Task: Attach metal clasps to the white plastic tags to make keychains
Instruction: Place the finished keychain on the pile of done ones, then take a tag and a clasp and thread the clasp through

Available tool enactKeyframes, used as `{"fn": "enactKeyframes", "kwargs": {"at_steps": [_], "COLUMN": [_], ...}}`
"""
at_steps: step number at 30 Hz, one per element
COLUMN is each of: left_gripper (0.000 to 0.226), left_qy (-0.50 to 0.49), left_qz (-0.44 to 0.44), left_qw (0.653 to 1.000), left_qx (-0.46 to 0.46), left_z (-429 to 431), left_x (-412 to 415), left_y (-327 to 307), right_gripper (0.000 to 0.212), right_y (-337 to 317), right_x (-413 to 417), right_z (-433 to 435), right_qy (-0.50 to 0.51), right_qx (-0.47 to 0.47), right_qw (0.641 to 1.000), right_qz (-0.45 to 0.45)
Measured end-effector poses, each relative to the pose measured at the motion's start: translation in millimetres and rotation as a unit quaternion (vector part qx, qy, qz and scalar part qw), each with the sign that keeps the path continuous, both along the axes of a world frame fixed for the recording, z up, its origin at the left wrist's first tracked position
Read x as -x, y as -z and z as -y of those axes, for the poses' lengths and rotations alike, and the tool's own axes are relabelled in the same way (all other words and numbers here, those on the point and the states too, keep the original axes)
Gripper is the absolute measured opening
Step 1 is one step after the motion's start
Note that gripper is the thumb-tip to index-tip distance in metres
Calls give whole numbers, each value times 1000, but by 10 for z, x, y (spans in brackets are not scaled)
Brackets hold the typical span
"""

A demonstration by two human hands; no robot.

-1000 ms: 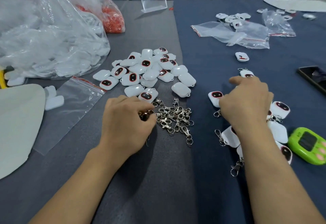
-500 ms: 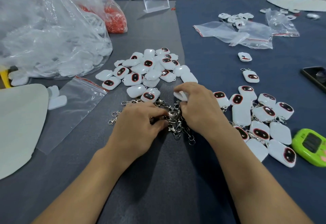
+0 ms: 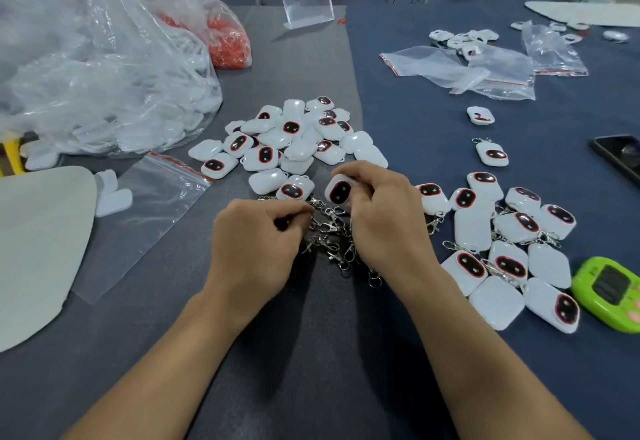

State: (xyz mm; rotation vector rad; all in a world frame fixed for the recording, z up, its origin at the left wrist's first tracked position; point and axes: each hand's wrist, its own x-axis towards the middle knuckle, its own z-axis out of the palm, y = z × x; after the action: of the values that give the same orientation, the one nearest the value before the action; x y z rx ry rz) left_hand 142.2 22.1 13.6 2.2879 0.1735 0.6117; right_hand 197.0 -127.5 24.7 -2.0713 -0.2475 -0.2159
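Bright, even light from above. Soft shadow on worktop (image 3: 311, 353) at lower centre. White glare on plastic bags (image 3: 104, 58), upper left; small highlights on white tags (image 3: 294, 107). Wide-angle bending at edges. Far top of frame slightly soft.

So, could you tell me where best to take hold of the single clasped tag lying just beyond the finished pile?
Pinch the clasped tag by its white body, across the two side edges, from above. It lies flat, face up, clear of the finished pile, so both sides look free; the clasp at its far end is small and probably loose.
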Motion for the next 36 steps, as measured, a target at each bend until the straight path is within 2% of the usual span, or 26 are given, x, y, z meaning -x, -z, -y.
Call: {"fn": "enactKeyframes", "kwargs": {"at_steps": [2, 4, 5, 7, 9, 11, 14, 18, 20, 23, 25, 27, 32, 36], "left_gripper": [19, 23, 22, 18, 15, 14, 12, 7, 8, 21, 26, 27, 16, 10], "left_qy": [-7, 3, 9, 21, 27, 39, 52, 71, 77, 80, 76, 68, 63, 73], "left_qz": [-1, 3, 1, -6, -3, 6, 14, 4, 5, 21, 34, 45, -6, -4], "left_qw": [998, 992, 987, 971, 953, 943, 942, 925, 940, 973, 985, 986, 950, 944], "left_qx": [65, 127, 161, 239, 302, 330, 332, 374, 332, 218, 151, 146, 307, 322], "left_z": [-3, -17, -27, -57, -94, -114, -129, -142, -128, -123, -127, -110, -75, -82], "left_x": [-8, -33, -46, -65, -70, -62, -55, -66, -65, -66, -63, -69, -126, -128], "left_y": [-1, -4, -12, -22, -29, -44, -61, -73, -91, -89, -83, -83, -30, -26], "right_gripper": [35, 32, 29, 25, 27, 30, 23, 16, 12, 11, 11, 9, 7, 9], "right_y": [-32, -43, -59, -97, -101, -89, -85, -44, -18, -9, -4, 3, 13, 16], "right_x": [52, 76, 87, 110, 114, 122, 150, 166, 178, 190, 179, 161, 77, 68], "right_z": [-53, -92, -114, -146, -150, -139, -130, -146, -154, -149, -149, -161, -200, -211], "right_qy": [9, 14, 7, -21, -54, -101, -164, -100, -65, -35, -30, -28, -2, -11], "right_qx": [-64, -170, -245, -378, -438, -426, -328, -178, -125, -82, -72, -81, -218, -216], "right_qw": [998, 982, 960, 894, 850, 854, 901, 969, 987, 996, 997, 996, 967, 965], "right_qz": [-16, -81, -136, -242, -287, -281, -233, -141, -80, -28, -18, -27, -130, -147]}}
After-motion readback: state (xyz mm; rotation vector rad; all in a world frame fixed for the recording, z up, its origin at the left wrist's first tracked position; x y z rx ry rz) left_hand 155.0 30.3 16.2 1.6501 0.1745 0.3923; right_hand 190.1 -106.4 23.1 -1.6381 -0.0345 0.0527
